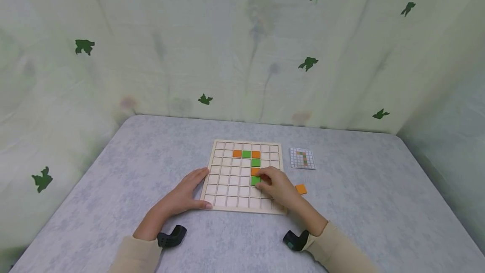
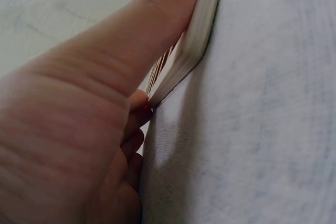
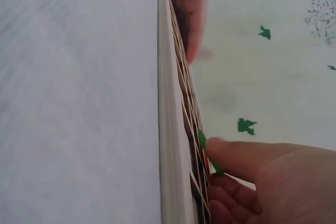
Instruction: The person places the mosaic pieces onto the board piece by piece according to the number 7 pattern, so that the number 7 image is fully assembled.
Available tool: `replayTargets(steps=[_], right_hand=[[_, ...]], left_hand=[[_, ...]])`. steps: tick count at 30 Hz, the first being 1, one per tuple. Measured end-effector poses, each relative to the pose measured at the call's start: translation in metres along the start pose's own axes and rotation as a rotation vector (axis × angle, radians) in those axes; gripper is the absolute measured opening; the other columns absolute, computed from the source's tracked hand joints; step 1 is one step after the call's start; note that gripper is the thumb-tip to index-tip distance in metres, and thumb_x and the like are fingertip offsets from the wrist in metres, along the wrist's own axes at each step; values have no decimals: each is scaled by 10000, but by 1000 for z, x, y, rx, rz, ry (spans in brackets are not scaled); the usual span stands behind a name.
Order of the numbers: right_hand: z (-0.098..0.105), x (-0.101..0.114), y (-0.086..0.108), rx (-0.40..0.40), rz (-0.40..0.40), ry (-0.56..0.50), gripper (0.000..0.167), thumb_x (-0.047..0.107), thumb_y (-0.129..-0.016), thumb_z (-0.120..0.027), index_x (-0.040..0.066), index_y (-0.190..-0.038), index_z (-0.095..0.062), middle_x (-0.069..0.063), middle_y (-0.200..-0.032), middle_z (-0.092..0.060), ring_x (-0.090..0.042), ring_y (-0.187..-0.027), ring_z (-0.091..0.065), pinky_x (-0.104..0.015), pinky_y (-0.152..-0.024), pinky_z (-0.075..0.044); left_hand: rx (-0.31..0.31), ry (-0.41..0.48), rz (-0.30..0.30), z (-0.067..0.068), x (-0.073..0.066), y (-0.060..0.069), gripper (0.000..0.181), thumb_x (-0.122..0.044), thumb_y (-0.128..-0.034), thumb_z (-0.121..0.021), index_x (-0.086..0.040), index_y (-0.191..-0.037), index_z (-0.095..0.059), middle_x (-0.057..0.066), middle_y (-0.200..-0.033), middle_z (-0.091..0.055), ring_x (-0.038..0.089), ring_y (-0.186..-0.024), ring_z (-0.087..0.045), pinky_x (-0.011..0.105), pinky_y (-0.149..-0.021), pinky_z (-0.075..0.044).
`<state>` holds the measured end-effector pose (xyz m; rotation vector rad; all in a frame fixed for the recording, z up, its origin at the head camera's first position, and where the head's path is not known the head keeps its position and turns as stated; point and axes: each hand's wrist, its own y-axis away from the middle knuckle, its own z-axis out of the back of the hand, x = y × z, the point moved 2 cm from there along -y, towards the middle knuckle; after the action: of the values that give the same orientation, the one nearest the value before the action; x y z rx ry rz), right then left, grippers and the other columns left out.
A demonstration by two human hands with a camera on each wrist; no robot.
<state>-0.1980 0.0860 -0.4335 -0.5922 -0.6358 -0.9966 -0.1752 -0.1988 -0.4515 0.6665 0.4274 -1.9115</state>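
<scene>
A pale wooden grid board (image 1: 228, 190) lies on the table. Orange and green square tiles form a row near its top and a column running down from the row's right end, with an orange tile (image 1: 237, 153) at the row's left. At the column's lower end, my right hand (image 1: 278, 186) pinches a green tile (image 1: 255, 180) between thumb and fingers; the tile looks tilted in the right wrist view (image 3: 214, 165). My left hand (image 1: 185, 193) rests against the board's left side, fingers extended at the edge and thumb on the lower left corner.
A small pattern card (image 1: 302, 158) with a printed grid lies right of the board. One loose orange tile (image 1: 301, 189) sits beside my right wrist. Black wrist devices (image 1: 172, 236) are on both arms. A printed curtain (image 1: 235, 54) hangs behind the table.
</scene>
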Motion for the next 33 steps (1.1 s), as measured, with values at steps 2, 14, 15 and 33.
replayTargets(steps=[2,14,15,33], right_hand=[[-1,0,-1,3,-7,22,226,144,-803,-687,91,-1018,-640,18,-938,-551,-113,-780,-468,-259,-672,-433],[13,2,2,40,-35,-35,384,157,-780,-712,99,-1146,-611,-10,-1010,-561,-155,-874,-498,-309,-745,-446],[18,3,4,31,-32,-49,409,162,-777,-714,94,-1163,-599,-24,-1029,-564,-174,-905,-510,-331,-771,-449],[72,-51,53,-2,-11,6,529,136,-734,-743,51,-1215,-542,-49,-1165,-544,-240,-984,-516,-406,-834,-432]], left_hand=[[-1,-2,1,0,-1,0,1078,-588,-633,-701,-20,-1418,-229,167,-1446,-216,360,-1316,-138,537,-1011,-181],[-5,-5,11,-1,0,0,1085,-587,-624,-708,-19,-1417,-231,168,-1445,-221,356,-1317,-142,531,-1014,-183],[-4,-4,12,-2,0,0,1085,-587,-624,-708,-20,-1417,-231,166,-1446,-220,354,-1317,-141,530,-1015,-182],[-16,-11,-2,0,2,0,1087,-596,-620,-705,-13,-1412,-242,173,-1437,-238,361,-1310,-160,538,-1007,-192]])
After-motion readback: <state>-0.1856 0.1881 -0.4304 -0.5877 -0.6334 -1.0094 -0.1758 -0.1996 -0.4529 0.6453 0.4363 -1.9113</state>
